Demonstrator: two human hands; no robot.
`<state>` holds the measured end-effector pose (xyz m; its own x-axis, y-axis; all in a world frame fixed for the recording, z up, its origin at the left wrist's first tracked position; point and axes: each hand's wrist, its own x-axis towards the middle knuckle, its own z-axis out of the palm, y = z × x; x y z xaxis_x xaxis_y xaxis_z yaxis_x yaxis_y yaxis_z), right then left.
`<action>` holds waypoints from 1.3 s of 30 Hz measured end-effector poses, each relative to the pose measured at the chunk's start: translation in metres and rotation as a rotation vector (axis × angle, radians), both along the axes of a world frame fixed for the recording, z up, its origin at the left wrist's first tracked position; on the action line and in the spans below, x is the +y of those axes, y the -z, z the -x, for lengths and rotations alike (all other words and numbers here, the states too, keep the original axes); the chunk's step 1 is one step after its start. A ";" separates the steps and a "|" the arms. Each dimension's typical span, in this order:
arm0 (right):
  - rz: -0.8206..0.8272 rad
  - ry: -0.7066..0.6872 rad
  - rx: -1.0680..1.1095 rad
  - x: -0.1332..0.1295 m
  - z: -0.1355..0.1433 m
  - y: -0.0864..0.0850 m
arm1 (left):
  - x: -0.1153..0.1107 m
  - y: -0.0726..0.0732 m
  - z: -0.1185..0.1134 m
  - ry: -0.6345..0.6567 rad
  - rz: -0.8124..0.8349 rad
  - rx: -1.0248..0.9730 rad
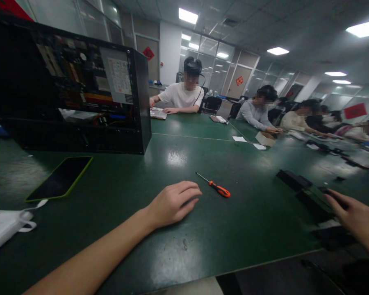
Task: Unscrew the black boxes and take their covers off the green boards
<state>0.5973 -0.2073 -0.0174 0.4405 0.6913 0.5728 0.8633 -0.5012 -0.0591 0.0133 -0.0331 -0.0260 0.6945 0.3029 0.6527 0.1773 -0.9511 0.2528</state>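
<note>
My left hand (176, 203) rests on the green tabletop with its fingers loosely bent and the thumb apart, holding nothing. Just beyond its fingertips lies a screwdriver (219, 189) with an orange and black handle, its thin shaft pointing up and left. At the right edge my right hand (355, 213) has its thumb and fingers around the near end of a long black part (310, 196). Motion blur hides what kind of part this is. Its lower side is close to the table, but I cannot tell whether it touches.
A black computer case (117, 141) with an open side stands at the left. In front of it lies a phone (60, 179) in a green case, beside a white device (6, 229) with a strap. Across the table (184, 153) several people sit working; small papers (239, 139) lie there.
</note>
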 end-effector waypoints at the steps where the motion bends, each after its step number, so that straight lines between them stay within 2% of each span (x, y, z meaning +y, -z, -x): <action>1: 0.035 0.017 0.025 -0.002 -0.007 0.003 | 0.000 0.000 -0.001 0.008 -0.006 0.008; 6: 0.132 -0.001 0.125 0.003 -0.005 0.017 | 0.001 0.000 0.000 0.003 -0.013 0.022; 12: 0.146 0.022 0.150 0.015 0.003 0.021 | 0.002 0.000 0.001 0.000 -0.006 0.036; 23: 0.194 0.098 0.243 0.024 0.008 0.012 | 0.002 -0.001 0.001 0.009 -0.033 0.044; 29: 0.129 0.158 0.334 0.032 0.010 0.008 | 0.001 -0.002 0.000 0.011 -0.043 0.028; 39: 0.096 0.141 0.430 0.032 0.008 0.008 | 0.004 0.000 0.002 0.002 -0.049 0.059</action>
